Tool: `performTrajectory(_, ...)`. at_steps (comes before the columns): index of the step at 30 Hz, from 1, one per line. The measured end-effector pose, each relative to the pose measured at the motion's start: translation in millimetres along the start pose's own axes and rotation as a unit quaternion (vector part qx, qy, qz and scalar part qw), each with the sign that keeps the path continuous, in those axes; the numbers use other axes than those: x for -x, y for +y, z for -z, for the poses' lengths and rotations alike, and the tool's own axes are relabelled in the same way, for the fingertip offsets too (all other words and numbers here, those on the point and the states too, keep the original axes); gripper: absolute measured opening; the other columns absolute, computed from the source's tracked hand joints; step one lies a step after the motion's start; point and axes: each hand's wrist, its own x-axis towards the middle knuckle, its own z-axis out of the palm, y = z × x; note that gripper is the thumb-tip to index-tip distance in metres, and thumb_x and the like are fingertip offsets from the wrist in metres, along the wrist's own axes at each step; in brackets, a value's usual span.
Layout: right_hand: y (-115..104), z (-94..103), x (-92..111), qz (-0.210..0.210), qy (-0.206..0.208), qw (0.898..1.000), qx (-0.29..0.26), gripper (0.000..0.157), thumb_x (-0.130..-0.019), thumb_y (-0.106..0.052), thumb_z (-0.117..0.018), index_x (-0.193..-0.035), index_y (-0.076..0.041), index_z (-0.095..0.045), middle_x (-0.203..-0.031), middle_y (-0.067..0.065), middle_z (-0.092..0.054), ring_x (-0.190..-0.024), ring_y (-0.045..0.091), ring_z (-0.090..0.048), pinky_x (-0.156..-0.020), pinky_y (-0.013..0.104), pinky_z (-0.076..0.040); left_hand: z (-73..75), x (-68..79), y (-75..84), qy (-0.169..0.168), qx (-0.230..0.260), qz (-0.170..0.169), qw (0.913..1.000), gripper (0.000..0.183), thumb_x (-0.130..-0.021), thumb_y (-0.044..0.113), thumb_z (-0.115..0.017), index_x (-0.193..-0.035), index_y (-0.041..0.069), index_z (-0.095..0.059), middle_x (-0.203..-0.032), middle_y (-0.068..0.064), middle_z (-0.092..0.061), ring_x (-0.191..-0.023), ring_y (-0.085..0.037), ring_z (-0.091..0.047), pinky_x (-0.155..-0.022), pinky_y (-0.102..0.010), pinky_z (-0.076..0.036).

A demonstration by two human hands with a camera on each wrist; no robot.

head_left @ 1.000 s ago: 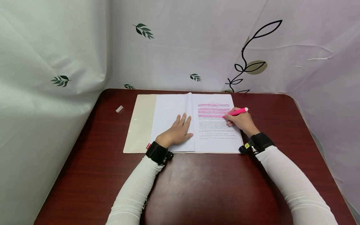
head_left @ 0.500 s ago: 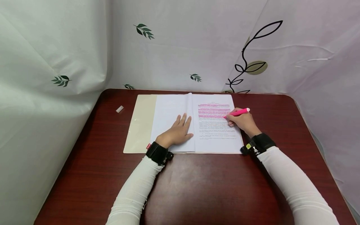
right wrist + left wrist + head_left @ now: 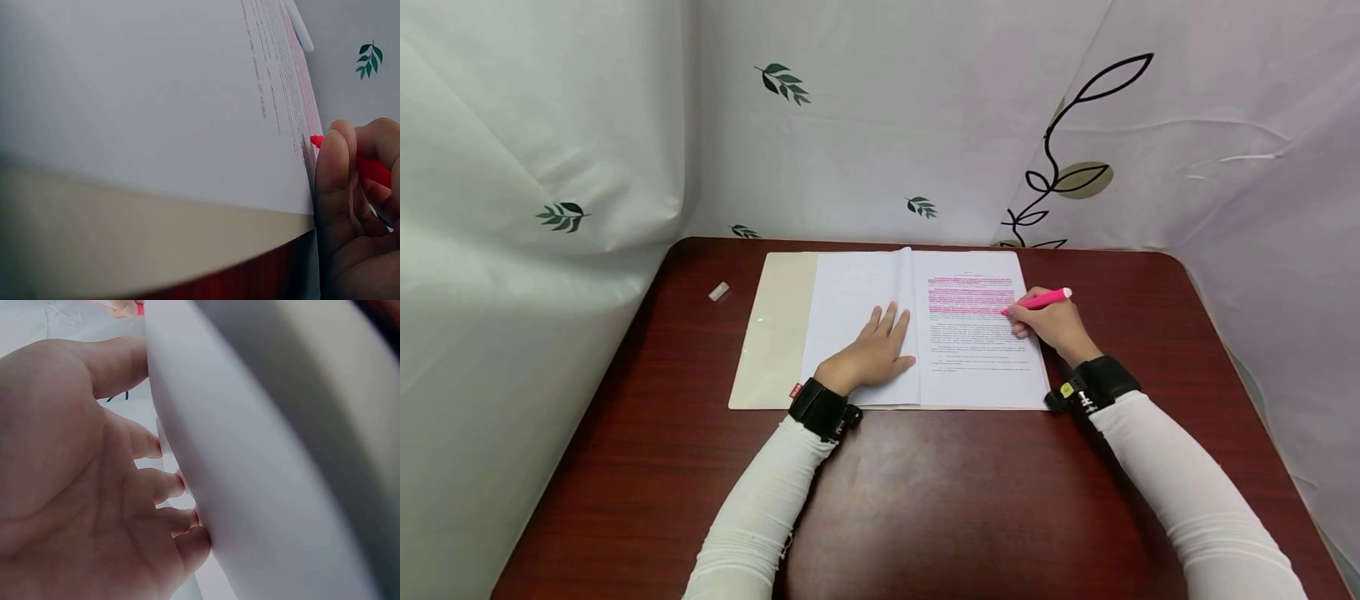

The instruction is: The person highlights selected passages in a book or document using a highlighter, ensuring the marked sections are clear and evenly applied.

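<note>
A pink highlighter [image 3: 1045, 299] is pinched in my right hand [image 3: 1056, 325], its tip on the right page [image 3: 985, 387] at the end of a text line. Pink marks cover the upper lines of that page; the lower printed lines are plain. My left hand [image 3: 871, 352] rests on the left page [image 3: 850, 287] with fingers spread, fingertips against the paper. In the left wrist view, the fingertips of this hand [image 3: 94, 475] meet the sheet's surface. The right wrist view has the highlighter tip [image 3: 317, 140] jutting past my thumb toward the printed lines.
The pages lie in an open cream folder [image 3: 771, 333] near the far edge of the dark red table [image 3: 925, 500]. A small white block [image 3: 718, 291] lies left of the folder. White cloth [image 3: 850, 125] with leaf prints hangs behind the table.
My right hand has slid slightly right with the highlighter, its tip moving along the line toward the page's right margin. The left hand has stayed in place.
</note>
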Motion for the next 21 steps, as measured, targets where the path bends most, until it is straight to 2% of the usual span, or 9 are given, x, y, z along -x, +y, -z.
performTrajectory(21,5.3,5.4,-0.8,-0.003,-0.002,1.000,-0.023,0.034,-0.092,-0.031,-0.078,-0.102,-0.001,-0.065,-0.073,-0.001,-0.070,-0.062,0.006,-0.067,-0.063,0.018,-0.057,-0.3,-0.2,-0.6,-0.003,-0.003,-0.001,1.0000,0.081,-0.109,0.040,-0.047,-0.166,0.005,-0.001,-0.172,-0.021,0.011,-0.159,-0.040,0.012,-0.131,-0.049,-0.003)
